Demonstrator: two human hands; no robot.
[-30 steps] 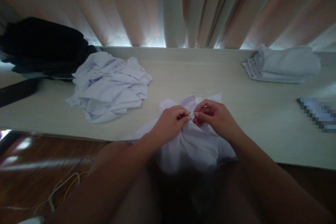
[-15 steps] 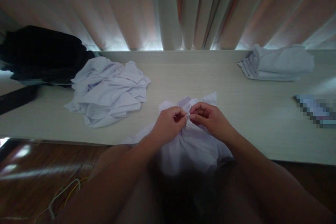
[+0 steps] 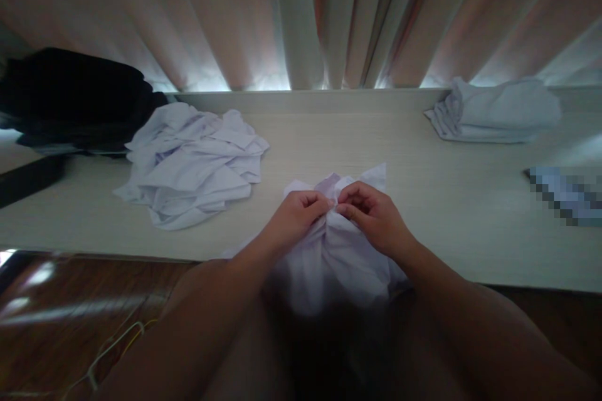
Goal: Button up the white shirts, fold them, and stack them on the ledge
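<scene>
A white cloth garment point(image 3: 348, 250), probably a shirt, lies bunched at the table's front edge and hangs down over my lap. My left hand point(image 3: 305, 213) pinches a gathered bit of it between thumb and forefinger. Close beside, almost touching, my right hand point(image 3: 369, 210) grips the same spot with thumb and fingertips, its other fingers curled. Both sets of fingertips meet over the middle of the cloth. Whether a button or just fabric sits between them is too small to tell.
To the left, a crumpled white cloth pile point(image 3: 197, 163) lies in front of a stack of black cloth point(image 3: 79, 100). Folded white cloth point(image 3: 498, 113) sits at the back right, with a blurred-out flat object point(image 3: 564, 194) nearer. Curtains point(image 3: 235, 19) hang behind the table point(image 3: 367, 131). Cables point(image 3: 113, 351) lie on the floor.
My left thumb and fingers have closed a little more at the pinch. The hands and garment are otherwise nearly in the same place; the view has shifted slightly.
</scene>
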